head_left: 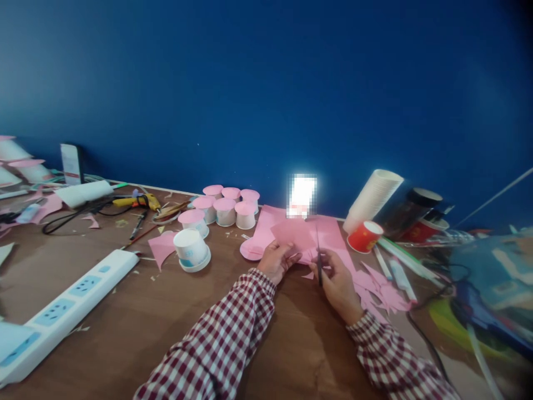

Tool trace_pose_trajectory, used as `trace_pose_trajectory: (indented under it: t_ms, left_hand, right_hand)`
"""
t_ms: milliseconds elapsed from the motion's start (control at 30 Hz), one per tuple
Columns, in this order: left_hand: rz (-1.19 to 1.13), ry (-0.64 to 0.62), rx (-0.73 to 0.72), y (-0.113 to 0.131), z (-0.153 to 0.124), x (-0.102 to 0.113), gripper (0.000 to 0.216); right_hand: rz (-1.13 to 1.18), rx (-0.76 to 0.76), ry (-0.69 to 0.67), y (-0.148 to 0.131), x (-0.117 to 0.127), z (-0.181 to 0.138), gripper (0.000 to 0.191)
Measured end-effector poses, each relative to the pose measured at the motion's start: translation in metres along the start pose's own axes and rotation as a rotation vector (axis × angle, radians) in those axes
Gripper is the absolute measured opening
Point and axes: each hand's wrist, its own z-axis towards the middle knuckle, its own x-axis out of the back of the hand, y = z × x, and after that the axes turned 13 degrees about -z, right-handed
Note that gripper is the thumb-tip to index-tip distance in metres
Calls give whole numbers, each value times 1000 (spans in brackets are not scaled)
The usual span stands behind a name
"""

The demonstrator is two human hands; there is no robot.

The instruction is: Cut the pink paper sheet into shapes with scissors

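Note:
My left hand (278,262) is closed on a sheet of pink paper (293,234), pinching its near edge. Dark scissors (320,268) are in my right hand (338,283), their thin blade pointing away from me at the paper's right side. Under both lies a larger pink sheet (335,236). Left of my left hand is a rounded pink paper piece (250,250). Pink offcuts (381,289) are heaped to the right of my right hand. A white paper cup (189,247) stands upside down at the left.
Several paper cups with pink discs on top (225,211) stand by the blue wall (250,100). A lit, blurred screen (302,195) leans behind the paper. To the right are stacked white cups (372,200), a red cup (365,237) and a blue glue gun (487,314). A power strip (70,308) lies left.

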Motion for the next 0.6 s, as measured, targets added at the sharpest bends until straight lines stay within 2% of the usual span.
trace_pose_trajectory:
  t_ms: [367,600]
  left_hand:
    - [68,-30,0,0,0,-1,30]
    - [15,3,-5,0,3,3,24]
  right_hand:
    - [32,-6,-24,-3,0,-1,39]
    - [44,-11,-17,-4,-1,-1,39]
